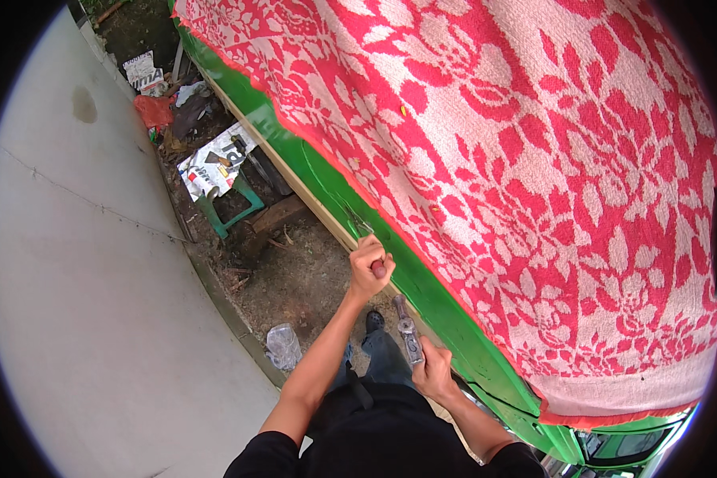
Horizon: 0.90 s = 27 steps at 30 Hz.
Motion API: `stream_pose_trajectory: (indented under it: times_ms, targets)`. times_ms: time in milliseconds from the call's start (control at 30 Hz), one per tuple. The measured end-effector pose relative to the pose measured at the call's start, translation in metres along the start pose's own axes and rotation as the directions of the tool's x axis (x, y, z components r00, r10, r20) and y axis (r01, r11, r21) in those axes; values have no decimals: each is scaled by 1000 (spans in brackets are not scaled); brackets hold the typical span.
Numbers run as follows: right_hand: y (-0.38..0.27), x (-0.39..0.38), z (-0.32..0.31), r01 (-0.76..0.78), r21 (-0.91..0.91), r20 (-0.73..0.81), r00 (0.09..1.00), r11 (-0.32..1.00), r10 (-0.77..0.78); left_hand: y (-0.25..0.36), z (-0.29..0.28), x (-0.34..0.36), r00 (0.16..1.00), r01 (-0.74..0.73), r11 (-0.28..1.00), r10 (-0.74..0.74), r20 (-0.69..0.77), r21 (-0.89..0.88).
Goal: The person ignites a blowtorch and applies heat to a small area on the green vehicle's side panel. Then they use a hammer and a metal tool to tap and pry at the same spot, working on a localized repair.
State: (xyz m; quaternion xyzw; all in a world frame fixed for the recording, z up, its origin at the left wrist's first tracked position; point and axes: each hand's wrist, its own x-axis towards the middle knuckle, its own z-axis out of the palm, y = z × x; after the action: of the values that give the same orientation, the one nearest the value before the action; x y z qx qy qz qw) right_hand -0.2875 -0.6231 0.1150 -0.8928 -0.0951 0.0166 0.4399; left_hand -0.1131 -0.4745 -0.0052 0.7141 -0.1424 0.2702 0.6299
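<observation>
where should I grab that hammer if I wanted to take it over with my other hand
Grip the hammer on the bare metal shaft just below its head, coming from the left. The right hand already covers the lower handle, and the green panel blocks the other side.

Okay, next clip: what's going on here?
A person stands beside a green panel draped with a red-and-white floral cloth. The left hand is closed around a thin metal tool set against the panel's edge. The right hand holds a hammer just below it, head raised toward the left hand. On the dirt ground behind stands a small green stool with papers and bits on it.
</observation>
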Motion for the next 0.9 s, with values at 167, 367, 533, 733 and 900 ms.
stream_pose_trajectory:
  times_ms: [167, 367, 533, 733, 900]
  targets:
    - [2, -2, 3, -31, 10, -19, 999, 999, 31, 29, 4, 0, 997, -74, 993, 76, 23, -91]
    - [0, -1, 3, -44, 12, -5, 999, 999, 44, 8, -3, 3, 1000, -14, 998, 12, -18, -68]
    - [1, -2, 8, -75, 46, -17, 997, 996, 76, 12, 3, 3, 999, -16, 998, 14, -33, -63]
    - [2, -6, 8, -74, 28, -6, 997, 997, 74, 22, -1, 5, 996, -92, 993, 92, -1, -73]
    - [5, -5, 15, -75, 93, -10, 997, 993, 77, 0, -3, 12, 999, 1, 1000, -1, -42, -4]
